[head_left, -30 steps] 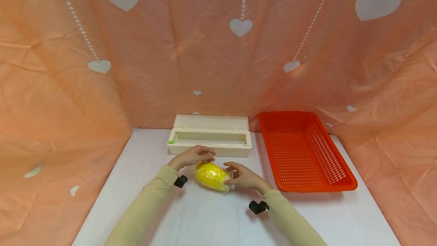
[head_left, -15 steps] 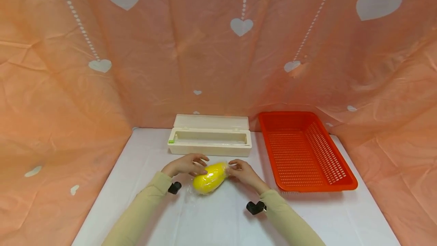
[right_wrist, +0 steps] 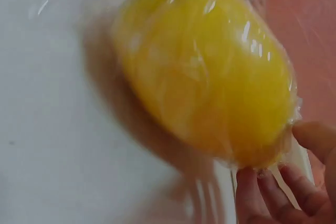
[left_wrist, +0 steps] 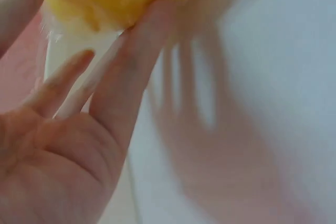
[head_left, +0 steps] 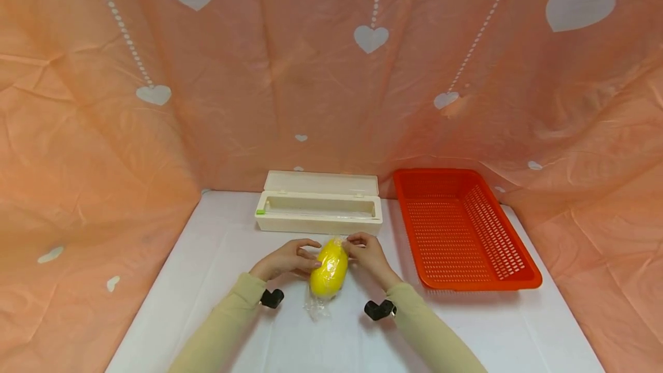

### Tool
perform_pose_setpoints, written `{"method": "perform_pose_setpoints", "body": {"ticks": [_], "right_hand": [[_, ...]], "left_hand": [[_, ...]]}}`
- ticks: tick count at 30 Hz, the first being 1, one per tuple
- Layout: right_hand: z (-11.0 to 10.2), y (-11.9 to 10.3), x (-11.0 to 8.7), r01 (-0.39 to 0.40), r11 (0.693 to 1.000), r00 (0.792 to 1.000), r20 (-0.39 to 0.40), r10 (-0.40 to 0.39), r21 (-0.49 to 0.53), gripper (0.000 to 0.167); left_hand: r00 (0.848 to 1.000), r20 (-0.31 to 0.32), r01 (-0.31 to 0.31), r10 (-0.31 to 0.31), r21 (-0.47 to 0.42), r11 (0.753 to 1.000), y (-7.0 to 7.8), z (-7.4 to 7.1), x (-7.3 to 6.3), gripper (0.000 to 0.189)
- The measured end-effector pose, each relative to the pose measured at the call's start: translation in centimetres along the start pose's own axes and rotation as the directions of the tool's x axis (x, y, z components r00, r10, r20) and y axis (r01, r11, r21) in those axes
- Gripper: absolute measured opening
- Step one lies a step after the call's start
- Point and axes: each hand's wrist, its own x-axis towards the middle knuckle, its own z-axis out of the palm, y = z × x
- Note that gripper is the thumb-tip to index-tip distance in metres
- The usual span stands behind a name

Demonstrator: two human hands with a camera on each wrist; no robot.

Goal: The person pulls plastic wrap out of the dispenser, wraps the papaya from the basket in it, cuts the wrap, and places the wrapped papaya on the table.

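Observation:
A yellow oval fruit [head_left: 329, 269], wrapped in clear cling film, is held above the white table between both hands. Loose film [head_left: 315, 307] hangs from its near end. My left hand [head_left: 290, 259] holds the fruit's left side, thumb and fingertips against it in the left wrist view. At the far end, my right hand [head_left: 369, 255] pinches the gathered wrap. The right wrist view shows the fruit [right_wrist: 210, 72] large, with right fingertips [right_wrist: 270, 184] at its lower end. Behind the hands stands a cream cling film box [head_left: 318, 223], lid raised.
A red perforated plastic basket [head_left: 422, 246] stands right of the box. White cloth [head_left: 331, 344] covers the table. A peach curtain with white hearts [head_left: 321, 91] hangs behind and on both sides. Each wrist wears a small black camera [head_left: 378, 309].
The fruit has turned from lying crosswise to pointing away from me, its tail of film now toward me. My right hand has taken the film at the far end; my left hand shifted on the left side.

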Motion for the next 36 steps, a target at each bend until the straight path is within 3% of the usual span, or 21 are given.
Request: {"method": "perform_pose_setpoints", "body": {"ticks": [6, 12, 18, 22, 25, 28, 30, 31, 32, 34, 36], "right_hand": [[-0.1, -0.2, 0.4, -0.024, 1.0, 0.998, -0.057, 0.023, -0.018, 0.028], [0.2, -0.4, 0.6, -0.081, 0.996, 0.995, -0.059, 0.079, -0.026, 0.03], [0.6, -0.6, 0.9, -0.11, 0.994, 0.992, -0.061, 0.109, -0.006, 0.032], [0.7, -0.6, 0.9, -0.103, 0.995, 0.993, -0.049, 0.103, -0.002, 0.031], [0.4, -0.4, 0.8, -0.064, 0.998, 0.998, -0.031, 0.063, -0.013, 0.03], [-0.2, -0.2, 0.2, 0.089, 0.989, 0.996, -0.006, -0.09, -0.118, 0.032], [-0.8, -0.4, -0.7, 0.238, 0.94, 0.971, 0.045, -0.234, -0.244, 0.039], [-1.1, -0.5, -1.2, 0.313, 0.889, 0.949, 0.086, -0.302, -0.334, 0.043], [-1.4, -0.7, -1.8, 0.395, 0.817, 0.918, 0.142, -0.371, -0.419, 0.049], [-2.0, -1.1, -3.0, 0.542, 0.628, 0.837, 0.293, -0.462, -0.559, 0.058], [-2.4, -1.3, -4.1, 0.671, 0.39, 0.729, 0.467, -0.5, -0.631, 0.068]], "left_hand": [[0.999, -0.044, -0.007, 0.005, -0.053, 0.999, -0.7, 1.1, 0.3, 0.055], [0.995, -0.079, 0.054, -0.058, -0.049, 0.997, 0.0, 1.1, 0.5, 0.05], [0.983, -0.117, 0.125, -0.143, -0.148, 0.981, 0.2, 1.1, 1.0, 0.061], [0.978, -0.141, 0.137, -0.154, -0.125, 0.983, 0.2, 1.4, 1.2, 0.056], [0.973, -0.168, 0.138, -0.158, -0.12, 0.983, 0.1, 1.7, 1.4, 0.056], [0.97, -0.182, 0.143, -0.164, -0.125, 0.982, 0.1, 1.9, 1.4, 0.058], [0.969, -0.185, 0.144, -0.167, -0.131, 0.981, 0.1, 1.9, 1.5, 0.059], [0.968, -0.186, 0.144, -0.168, -0.134, 0.98, 0.0, 2.0, 1.5, 0.06], [0.968, -0.187, 0.145, -0.17, -0.138, 0.98, 0.0, 2.0, 1.5, 0.06], [0.967, -0.19, 0.147, -0.173, -0.141, 0.979, -0.1, 2.1, 1.4, 0.061], [0.967, -0.19, 0.145, -0.17, -0.139, 0.98, -0.2, 2.1, 1.4, 0.062]]}}
